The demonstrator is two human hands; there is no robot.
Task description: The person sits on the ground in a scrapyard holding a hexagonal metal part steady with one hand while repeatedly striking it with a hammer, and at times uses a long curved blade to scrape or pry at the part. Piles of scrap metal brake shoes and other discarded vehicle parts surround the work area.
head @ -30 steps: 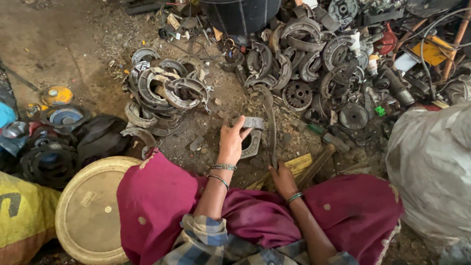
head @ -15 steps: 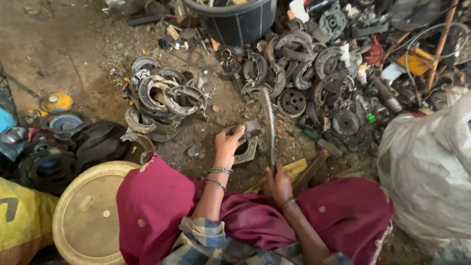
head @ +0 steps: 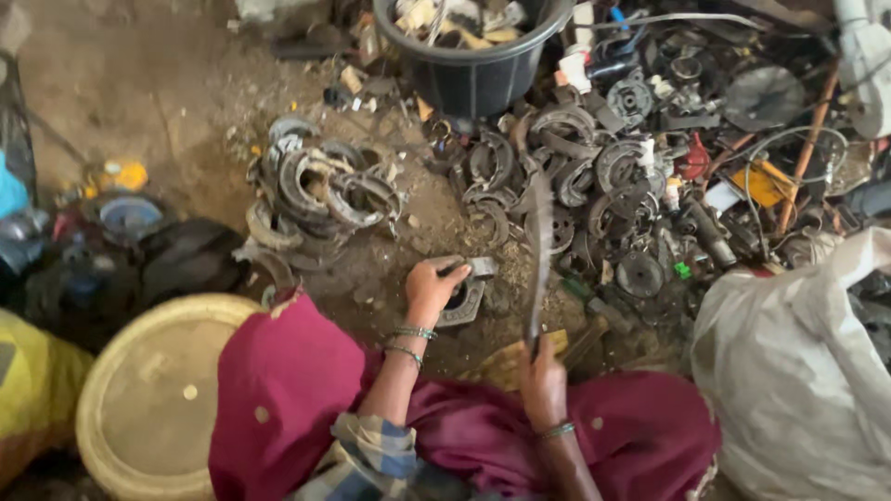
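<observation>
Raised since before: one blade [head: 539, 243], right hand [head: 543, 390] grip clenched | left hand [head: 430, 292] pressing one bracket [head: 464, 297]

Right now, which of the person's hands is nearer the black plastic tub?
Left. The left hand rests on a metal part below the tub; the right hand sits lower, gripping a long blade.

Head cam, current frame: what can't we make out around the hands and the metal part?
- Metal part: near half hidden under the left hand; exact shape unclear.
- Long curved blade: motion-blurred; its edge is unreadable.
- Blade handle: covered by the right hand fingers.
- Black tub: top cut off by the frame edge; contents partly out of view.
- Scrap pile: too cluttered to separate small pieces.
</observation>
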